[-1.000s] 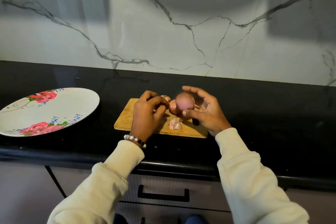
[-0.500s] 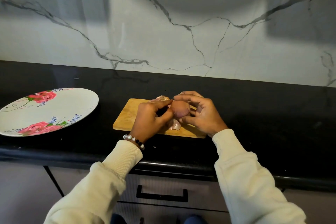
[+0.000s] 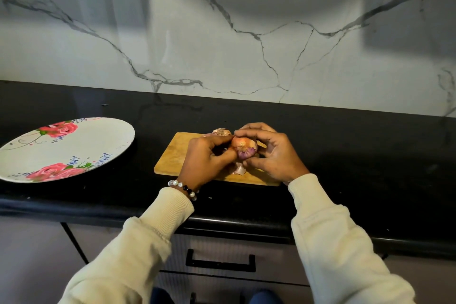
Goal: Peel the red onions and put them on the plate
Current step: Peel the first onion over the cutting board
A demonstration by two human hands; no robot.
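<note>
both hands are working the red onion (image 3: 244, 147) above the cutting board (image 3: 177, 153): right hand (image 3: 272, 155) gripping it, left hand (image 3: 206, 158) pinching skin, i think. still peeling; next it's going to the plate (image 3: 103, 140).

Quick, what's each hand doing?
Left hand: pinching the round, part-peeled red onion.
Right hand: fingers curled round the same onion.

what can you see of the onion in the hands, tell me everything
The red onion is small and roundish, held above the wooden cutting board. Papery orange-tan skin covers its top; purple flesh shows low down beside a dry, fibrous end that faces the camera. The left hand and right hand both grip it with curled fingers.
</note>
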